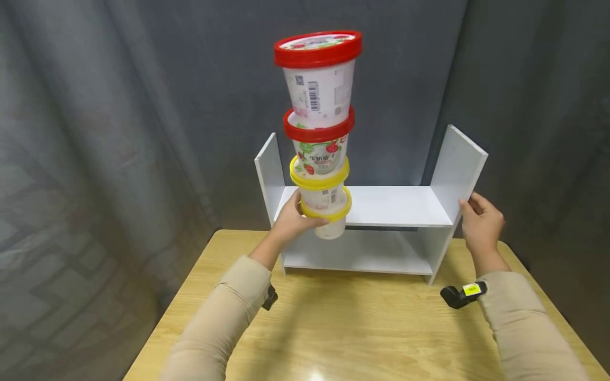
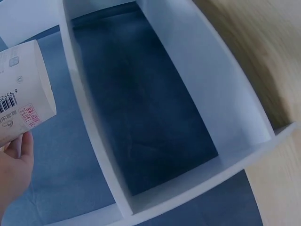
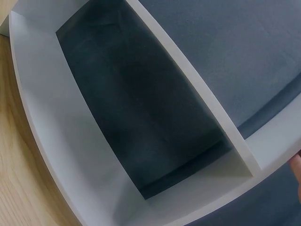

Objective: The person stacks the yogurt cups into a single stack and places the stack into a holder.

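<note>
In the head view, my left hand grips the bottom tub of an upright stack, thumb in front. Two ice-cream tubs with yellow lids form the lower part, the bottom tub partly covered by my fingers. Above them sit a red-lidded tub with strawberry print and a larger red-lidded tub. The stack leans slightly and is held in front of a white two-tier shelf. My right hand pinches the front edge of the shelf's right side panel. The left wrist view shows one white tub above my fingers.
The shelf stands near the back of a light wooden table. Its upper board lies between two side panels, with the left side panel behind the stack. Grey curtains hang behind and at both sides.
</note>
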A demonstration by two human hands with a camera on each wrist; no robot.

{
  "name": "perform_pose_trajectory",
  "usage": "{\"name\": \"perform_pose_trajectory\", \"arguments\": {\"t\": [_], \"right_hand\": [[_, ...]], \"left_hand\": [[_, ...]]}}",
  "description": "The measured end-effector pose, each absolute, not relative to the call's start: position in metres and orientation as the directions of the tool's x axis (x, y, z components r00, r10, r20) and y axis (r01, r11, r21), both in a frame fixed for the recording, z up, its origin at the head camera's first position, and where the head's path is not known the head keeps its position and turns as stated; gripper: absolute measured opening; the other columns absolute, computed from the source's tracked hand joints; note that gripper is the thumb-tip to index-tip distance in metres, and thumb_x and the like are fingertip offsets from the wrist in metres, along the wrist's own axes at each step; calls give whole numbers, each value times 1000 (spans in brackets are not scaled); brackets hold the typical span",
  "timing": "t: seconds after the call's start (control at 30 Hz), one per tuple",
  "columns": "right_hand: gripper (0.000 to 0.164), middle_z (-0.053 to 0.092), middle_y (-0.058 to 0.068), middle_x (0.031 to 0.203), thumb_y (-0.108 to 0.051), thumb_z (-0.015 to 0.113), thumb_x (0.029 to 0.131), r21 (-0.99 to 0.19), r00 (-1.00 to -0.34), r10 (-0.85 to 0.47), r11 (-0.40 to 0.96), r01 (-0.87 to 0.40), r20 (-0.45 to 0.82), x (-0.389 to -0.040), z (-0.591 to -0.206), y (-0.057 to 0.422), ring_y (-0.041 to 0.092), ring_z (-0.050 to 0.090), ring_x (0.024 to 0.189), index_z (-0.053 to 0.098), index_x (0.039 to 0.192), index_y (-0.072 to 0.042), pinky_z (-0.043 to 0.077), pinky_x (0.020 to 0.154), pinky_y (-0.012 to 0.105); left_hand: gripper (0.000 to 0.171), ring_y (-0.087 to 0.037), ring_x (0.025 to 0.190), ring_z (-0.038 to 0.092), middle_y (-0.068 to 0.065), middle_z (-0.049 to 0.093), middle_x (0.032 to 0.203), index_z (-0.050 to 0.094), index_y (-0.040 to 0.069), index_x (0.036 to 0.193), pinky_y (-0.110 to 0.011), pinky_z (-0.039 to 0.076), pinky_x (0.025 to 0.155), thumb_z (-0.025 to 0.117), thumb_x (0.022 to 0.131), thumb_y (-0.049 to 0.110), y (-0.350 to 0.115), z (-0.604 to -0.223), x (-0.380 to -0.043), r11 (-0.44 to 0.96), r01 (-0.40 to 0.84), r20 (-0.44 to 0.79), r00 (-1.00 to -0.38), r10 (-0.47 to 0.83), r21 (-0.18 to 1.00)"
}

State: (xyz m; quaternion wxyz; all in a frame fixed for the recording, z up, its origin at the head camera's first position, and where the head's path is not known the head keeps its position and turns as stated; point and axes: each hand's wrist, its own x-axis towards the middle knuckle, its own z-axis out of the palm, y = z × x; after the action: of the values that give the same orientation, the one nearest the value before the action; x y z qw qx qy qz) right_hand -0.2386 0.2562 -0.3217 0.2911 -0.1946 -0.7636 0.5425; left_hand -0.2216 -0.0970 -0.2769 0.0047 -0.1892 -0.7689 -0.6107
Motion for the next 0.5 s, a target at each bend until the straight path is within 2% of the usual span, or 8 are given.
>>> {"name": "perform_pose_trajectory", "arguments": {"t": [0.2, 0.37, 0.5], "right_hand": [[39, 49, 13, 118, -17, 52, 85, -933, -750, 614, 360, -12, 247, -237, -324, 256, 13, 50, 103, 48, 122, -8, 41, 86, 26], [38, 49, 16, 117, -15, 54, 84, -942, -744, 620, 333, -38, 250, -238, -323, 254, 10, 51, 100, 49, 121, -6, 41, 84, 24], [38, 49, 16, 117, -14, 55, 84, -950, -740, 628, 308, -48, 241, -237, -323, 253, 9, 51, 100, 50, 120, -6, 41, 84, 23]], "left_hand": [[75, -17, 104, 48, -2, 49, 116, 33, 15, 126, -34, 39, 88, 75, 64, 12, -87, -285, -242, 183, 311, 258, -929, 266, 932], [81, -18, 105, 46, -2, 47, 118, 29, 14, 130, -34, 39, 88, 76, 64, 16, -78, -282, -250, 192, 281, 235, -944, 232, 940], [84, -14, 104, 47, 2, 47, 116, 30, 17, 130, -31, 38, 88, 78, 61, 21, -72, -294, -269, 206, 290, 253, -949, 186, 935]]}}
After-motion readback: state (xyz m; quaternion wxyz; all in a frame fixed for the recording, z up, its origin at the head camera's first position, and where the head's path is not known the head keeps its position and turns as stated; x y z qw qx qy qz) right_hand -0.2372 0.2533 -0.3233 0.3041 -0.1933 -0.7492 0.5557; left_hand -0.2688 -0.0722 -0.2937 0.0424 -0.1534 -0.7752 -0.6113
